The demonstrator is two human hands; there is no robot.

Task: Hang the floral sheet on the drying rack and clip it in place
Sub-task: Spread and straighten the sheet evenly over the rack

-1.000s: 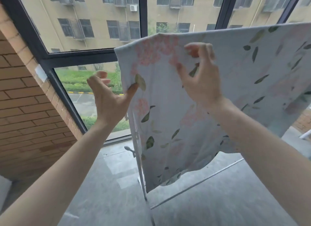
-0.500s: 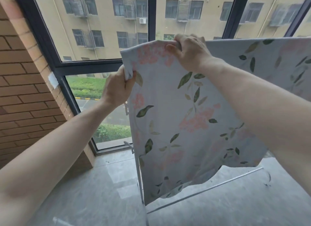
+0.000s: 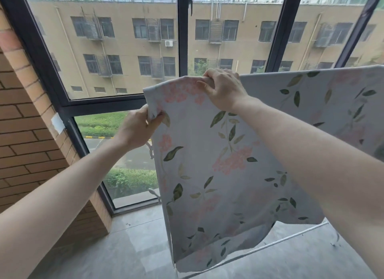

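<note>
The floral sheet (image 3: 207, 166), pale blue with pink blossoms and green leaves, hangs draped over the top of the drying rack, which it mostly hides. A white hook (image 3: 150, 148) and a lower rail (image 3: 270, 243) of the rack show past the cloth. My left hand (image 3: 138, 126) pinches the sheet's left edge just below its top corner. My right hand (image 3: 223, 88) grips the top fold of the sheet, fingers curled over it. No clip is visible.
A dark-framed window (image 3: 184, 50) stands right behind the rack, with a beige building beyond. A brick wall (image 3: 25, 133) closes the left side. Grey floor tiles (image 3: 128, 247) lie below.
Both hands went from open near the sheet to gripping it: left on the side edge, right on the top fold. The view has tilted upward, showing more window.
</note>
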